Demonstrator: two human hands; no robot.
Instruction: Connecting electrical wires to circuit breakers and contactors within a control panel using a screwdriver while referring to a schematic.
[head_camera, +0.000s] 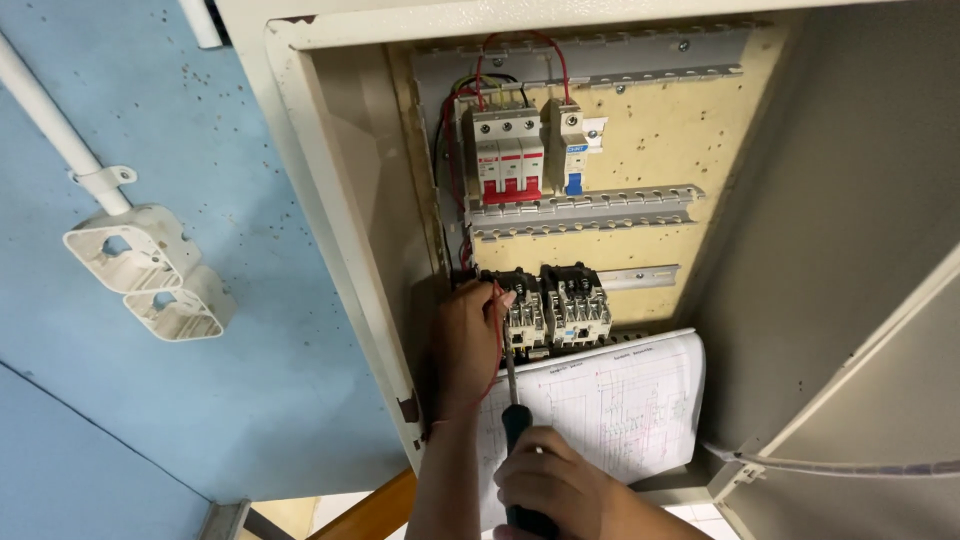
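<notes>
While our right hand (560, 485) clenches the dark handle of a screwdriver (512, 400) at the six o'clock edge of the view, our left hand (468, 345) pinches a thin red wire (497, 330) against the left contactor (522, 305) inside the open cabinet (340, 200). From the right hand, that contactor lies toward twelve o'clock, a touch to eleven, and the screwdriver's long axis runs that same way, near upright in the picture, its shaft rising from the grip to a tip that sits at the contactor's lower terminals; we cannot tell whether it is seated in a screw. The left hand is the nearer of the two, its fingertips touching the contactor's left face, at nine o'clock from the tip. A second contactor (578, 300) stands just beside the first at three o'clock. Below both, a wiring diagram sheet (620, 395) leans in the cabinet. Higher up, at twelve o'clock, a red-and-white breaker (508, 155) and a smaller blue-tabbed breaker (571, 150) sit on a rail.
</notes>
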